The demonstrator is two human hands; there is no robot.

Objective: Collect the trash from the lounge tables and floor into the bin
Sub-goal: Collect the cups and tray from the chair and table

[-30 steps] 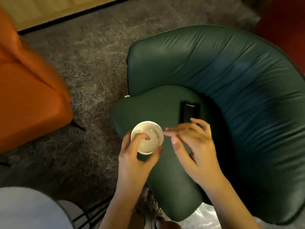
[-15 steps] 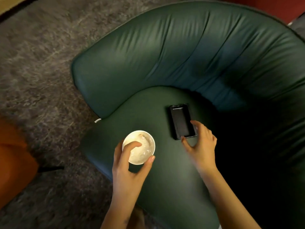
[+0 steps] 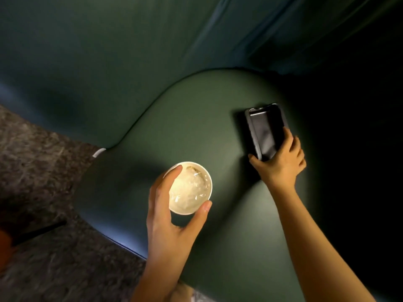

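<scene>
Head view:
Cup (image 3: 190,188): you are holding it in your left hand (image 3: 168,216) above the green chair (image 3: 196,118) seat, fingers (image 3: 172,179) wrapping the rim and side.
Contents: crumpled clear wrap is sitting inside; likely very light.
Handling: thin paper wall is probably crushing easily, so you are better gripping below the rim, gently.
Phone (image 3: 267,131): your right hand (image 3: 283,164) is closing around its lower end on the seat; smooth, probably slippery, not trash.
Bin: not showing.
</scene>
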